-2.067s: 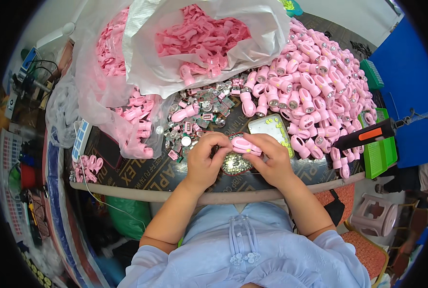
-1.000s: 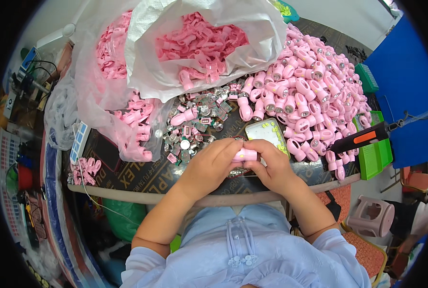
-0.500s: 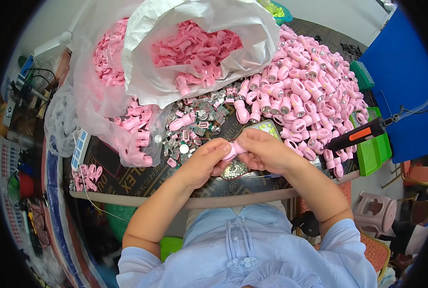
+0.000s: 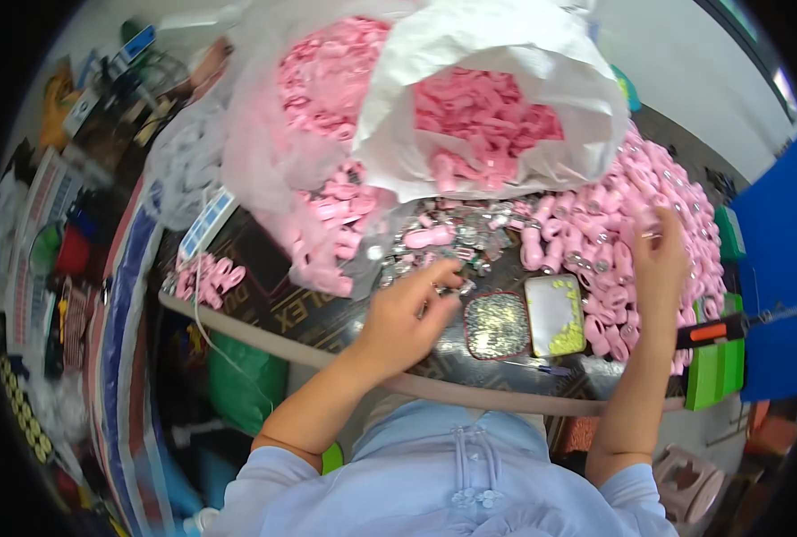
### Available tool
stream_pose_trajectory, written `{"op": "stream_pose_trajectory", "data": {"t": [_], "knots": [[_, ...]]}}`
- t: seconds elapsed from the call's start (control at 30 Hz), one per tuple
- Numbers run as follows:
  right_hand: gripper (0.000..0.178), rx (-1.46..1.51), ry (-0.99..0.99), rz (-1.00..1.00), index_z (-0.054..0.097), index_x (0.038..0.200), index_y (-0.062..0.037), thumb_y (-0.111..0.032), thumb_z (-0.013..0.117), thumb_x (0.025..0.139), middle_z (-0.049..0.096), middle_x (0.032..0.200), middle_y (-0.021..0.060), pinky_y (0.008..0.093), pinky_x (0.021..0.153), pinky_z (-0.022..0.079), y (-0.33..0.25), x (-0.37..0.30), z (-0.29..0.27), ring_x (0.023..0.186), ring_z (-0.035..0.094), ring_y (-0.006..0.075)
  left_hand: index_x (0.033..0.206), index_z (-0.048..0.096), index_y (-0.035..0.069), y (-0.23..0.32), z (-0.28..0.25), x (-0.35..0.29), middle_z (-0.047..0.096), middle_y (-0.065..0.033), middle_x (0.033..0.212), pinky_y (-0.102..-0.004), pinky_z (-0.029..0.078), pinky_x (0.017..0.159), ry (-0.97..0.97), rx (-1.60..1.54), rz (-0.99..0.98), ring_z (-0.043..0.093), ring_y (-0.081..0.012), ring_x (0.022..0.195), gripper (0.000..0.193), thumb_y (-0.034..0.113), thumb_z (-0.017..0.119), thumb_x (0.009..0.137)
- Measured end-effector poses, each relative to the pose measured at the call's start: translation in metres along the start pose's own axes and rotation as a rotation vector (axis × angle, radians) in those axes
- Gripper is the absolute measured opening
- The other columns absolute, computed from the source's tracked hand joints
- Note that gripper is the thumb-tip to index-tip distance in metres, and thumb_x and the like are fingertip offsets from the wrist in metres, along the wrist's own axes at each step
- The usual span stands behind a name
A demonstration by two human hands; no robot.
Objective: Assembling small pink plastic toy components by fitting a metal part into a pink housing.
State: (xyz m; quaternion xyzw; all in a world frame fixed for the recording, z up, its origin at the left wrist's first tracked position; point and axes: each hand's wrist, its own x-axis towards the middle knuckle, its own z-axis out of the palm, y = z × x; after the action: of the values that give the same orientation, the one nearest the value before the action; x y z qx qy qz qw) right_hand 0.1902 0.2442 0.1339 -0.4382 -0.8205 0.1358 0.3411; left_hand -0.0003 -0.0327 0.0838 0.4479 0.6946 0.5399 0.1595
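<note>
My left hand (image 4: pixel 410 313) hovers palm down at the near edge of a pile of small circuit boards with metal parts (image 4: pixel 483 234), its fingers apart and nothing visible in them. A pink flashlight body (image 4: pixel 429 236) lies on that pile. My right hand (image 4: pixel 662 264) reaches over the large heap of pink mini flashlights (image 4: pixel 609 234) on the right. Its fingers are smeared by motion among the pink pieces, so whether they still grip one is unclear. Between my arms lie a dish of tiny silvery parts (image 4: pixel 497 326) and a white tray with yellow-green bits (image 4: pixel 551 309).
A white sack (image 4: pixel 390 116) and a clear bag (image 4: pixel 264 152) of pink parts stand at the back. At right are an electric screwdriver (image 4: pixel 710 332) and a green bin (image 4: pixel 717 369). A power strip (image 4: pixel 207 222) and small pink parts (image 4: pixel 209 279) lie left.
My hands have parted from the pink flashlight they held together. The right went far right over the heap; the left moved toward the circuit boards. The whole view has shifted.
</note>
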Motion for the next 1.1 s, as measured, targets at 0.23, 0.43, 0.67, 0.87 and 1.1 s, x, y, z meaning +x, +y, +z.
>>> {"op": "stream_pose_trajectory", "data": {"t": [0.23, 0.43, 0.67, 0.87, 1.1], "knots": [[0.038, -0.295, 0.18, -0.275, 0.064, 0.121, -0.0009, -0.014, 0.072, 0.087, 0.061, 0.131, 0.0231, 0.0471, 0.106, 0.04, 0.04, 0.028, 0.01, 0.123, 0.055, 0.04, 0.109, 0.065, 0.001, -0.094, -0.175, 0.006, 0.071, -0.0134, 0.1, -0.0362, 0.053, 0.08, 0.862, 0.615, 0.037, 0.068, -0.0278, 0.09, 0.017, 0.004, 0.055, 0.096], [0.024, 0.001, 0.029, -0.412, 0.069, 0.106, -0.0054, -0.009, 0.075, 0.083, 0.06, 0.133, 0.0169, 0.0468, 0.106, 0.04, -0.02, -0.036, 0.027, 0.126, 0.053, 0.037, 0.14, 0.048, 0.006, -0.141, -0.207, 0.022, 0.058, -0.0299, 0.126, -0.0505, 0.049, 0.097, 0.368, 1.141, -0.752, 0.059, -0.0475, 0.115, 0.069, 0.049, 0.065, 0.088], [0.025, 0.194, -0.116, -0.431, 0.07, 0.102, -0.0052, -0.004, 0.078, 0.078, 0.062, 0.13, 0.0154, 0.0443, 0.101, 0.044, -0.029, -0.059, 0.028, 0.12, 0.055, 0.0359, 0.151, 0.037, 0.017, -0.164, -0.204, 0.043, 0.043, -0.0224, 0.147, -0.0553, 0.042, 0.105, 0.382, 1.063, -0.88, 0.046, -0.0525, 0.127, 0.082, 0.041, 0.067, 0.078], [0.026, 0.26, -0.188, -0.336, 0.072, 0.103, -0.0049, -0.004, 0.078, 0.078, 0.061, 0.133, 0.0154, 0.0423, 0.103, 0.045, -0.011, -0.066, 0.022, 0.122, 0.057, 0.0337, 0.15, 0.038, 0.02, -0.183, -0.229, 0.043, 0.044, -0.0172, 0.149, -0.0529, 0.044, 0.104, 0.403, 1.083, -0.754, 0.051, -0.0489, 0.125, 0.078, 0.032, 0.066, 0.079], [0.026, 0.357, -0.244, -0.214, 0.073, 0.104, -0.0033, 0.0, 0.076, 0.078, 0.063, 0.132, 0.0167, 0.0404, 0.104, 0.046, -0.006, -0.073, 0.018, 0.124, 0.059, 0.0315, 0.134, 0.055, 0.004, -0.21, -0.298, 0.057, 0.062, -0.0217, 0.13, -0.0403, 0.045, 0.104, 0.129, 0.807, -0.252, 0.057, -0.0387, 0.123, 0.069, 0.012, 0.071, 0.068]]}}
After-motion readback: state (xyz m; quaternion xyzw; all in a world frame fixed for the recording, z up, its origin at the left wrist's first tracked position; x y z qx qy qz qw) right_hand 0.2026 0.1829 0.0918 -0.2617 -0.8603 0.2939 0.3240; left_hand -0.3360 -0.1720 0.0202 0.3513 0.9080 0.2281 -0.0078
